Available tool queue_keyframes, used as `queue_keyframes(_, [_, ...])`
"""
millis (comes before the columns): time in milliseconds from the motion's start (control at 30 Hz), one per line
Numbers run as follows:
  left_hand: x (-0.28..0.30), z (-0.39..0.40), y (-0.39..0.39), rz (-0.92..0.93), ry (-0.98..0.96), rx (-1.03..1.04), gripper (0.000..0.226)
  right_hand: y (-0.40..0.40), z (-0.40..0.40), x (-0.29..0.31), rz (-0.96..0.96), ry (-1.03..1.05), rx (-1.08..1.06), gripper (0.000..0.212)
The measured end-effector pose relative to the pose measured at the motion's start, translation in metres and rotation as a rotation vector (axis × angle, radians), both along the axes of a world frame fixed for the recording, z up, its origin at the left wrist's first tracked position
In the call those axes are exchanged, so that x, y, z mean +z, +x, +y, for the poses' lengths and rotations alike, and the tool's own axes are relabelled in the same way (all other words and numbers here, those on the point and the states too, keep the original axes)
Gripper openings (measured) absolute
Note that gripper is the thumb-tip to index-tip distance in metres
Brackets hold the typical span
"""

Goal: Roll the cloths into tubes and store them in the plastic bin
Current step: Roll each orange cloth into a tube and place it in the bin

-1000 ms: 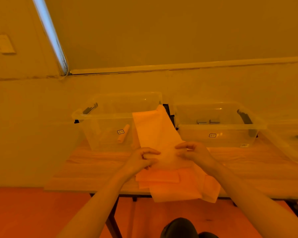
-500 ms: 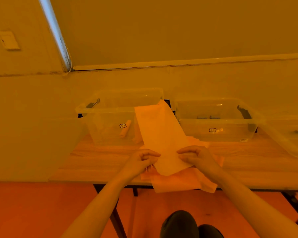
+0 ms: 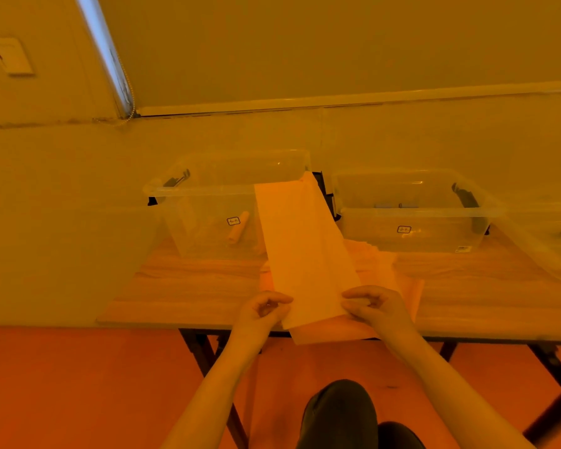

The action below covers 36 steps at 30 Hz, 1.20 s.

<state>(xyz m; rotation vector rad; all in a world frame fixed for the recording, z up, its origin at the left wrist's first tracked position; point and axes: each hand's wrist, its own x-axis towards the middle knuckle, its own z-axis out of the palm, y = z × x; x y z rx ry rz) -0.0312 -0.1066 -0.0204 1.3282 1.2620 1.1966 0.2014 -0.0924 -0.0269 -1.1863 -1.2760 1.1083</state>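
A long folded orange cloth (image 3: 302, 247) lies stretched from the table's near edge up onto the rim of the left clear plastic bin (image 3: 208, 189). My left hand (image 3: 263, 311) pinches its near left corner and my right hand (image 3: 374, 307) pinches its near right corner. Under it lies a pile of more orange cloths (image 3: 399, 286), one hanging over the table edge. A rolled cloth tube (image 3: 238, 227) leans inside the left bin.
A second clear bin (image 3: 412, 218) stands to the right, with small dark items inside. Part of a third clear container (image 3: 551, 251) shows at the far right. The wooden table (image 3: 188, 286) has black legs; a wall rises right behind the bins.
Both hands have drawn the cloth's near end toward me to the table edge, so the strip now lies longer and flatter. The far end stays on the bin rim.
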Motion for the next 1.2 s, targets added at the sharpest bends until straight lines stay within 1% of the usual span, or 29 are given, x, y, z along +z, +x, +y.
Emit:
queue_keyframes(167, [0.001, -0.008, -0.004, 0.029, -0.047, -0.080, 0.014, 0.000, -0.009, 0.000, 0.036, -0.020, 0.056, 0.018])
queue_keyframes(233, [0.001, -0.010, -0.008, 0.028, -0.051, -0.105, 0.016, 0.001, -0.012, 0.001, -0.053, -0.009, 0.097, 0.021])
queue_keyframes(300, [0.001, -0.012, -0.012, 0.048, -0.056, -0.113, 0.018, 0.004, -0.014, 0.001, -0.141, -0.001, 0.152, 0.029])
queue_keyframes(400, [0.000, -0.016, -0.014, 0.049, -0.069, -0.112, 0.018, 0.005, -0.016, 0.001, -0.117, -0.014, 0.192, 0.039])
queue_keyframes(433, [0.000, -0.018, -0.015, 0.034, -0.072, -0.120, 0.019, 0.004, -0.016, 0.001, -0.120, -0.008, 0.198, 0.040])
queue_keyframes(567, [-0.005, -0.026, -0.018, -0.021, -0.022, -0.178, 0.041, 0.002, -0.018, 0.002, -0.127, 0.011, 0.215, 0.037])
queue_keyframes(633, [-0.008, -0.028, -0.018, -0.019, 0.011, -0.175, 0.043, 0.001, -0.019, 0.001, -0.116, 0.015, 0.205, 0.031])
queue_keyframes(767, [-0.011, -0.027, -0.016, -0.002, 0.015, -0.093, 0.035, -0.004, -0.019, 0.000, -0.029, -0.007, 0.174, 0.017])
queue_keyframes(933, [-0.011, -0.024, -0.014, -0.012, 0.040, -0.007, 0.010, -0.010, -0.019, -0.001, -0.008, -0.012, 0.124, 0.015])
queue_keyframes(967, [-0.011, -0.024, -0.014, -0.005, 0.044, 0.002, 0.007, -0.011, -0.019, -0.002, 0.003, -0.015, 0.115, 0.016])
queue_keyframes(1100, [-0.009, -0.023, -0.011, -0.010, 0.044, 0.034, 0.011, -0.015, -0.017, -0.006, 0.068, -0.013, 0.045, 0.023])
queue_keyframes(1200, [-0.009, -0.025, -0.008, -0.048, 0.043, 0.068, 0.013, -0.018, -0.017, -0.008, 0.110, -0.013, -0.020, 0.023])
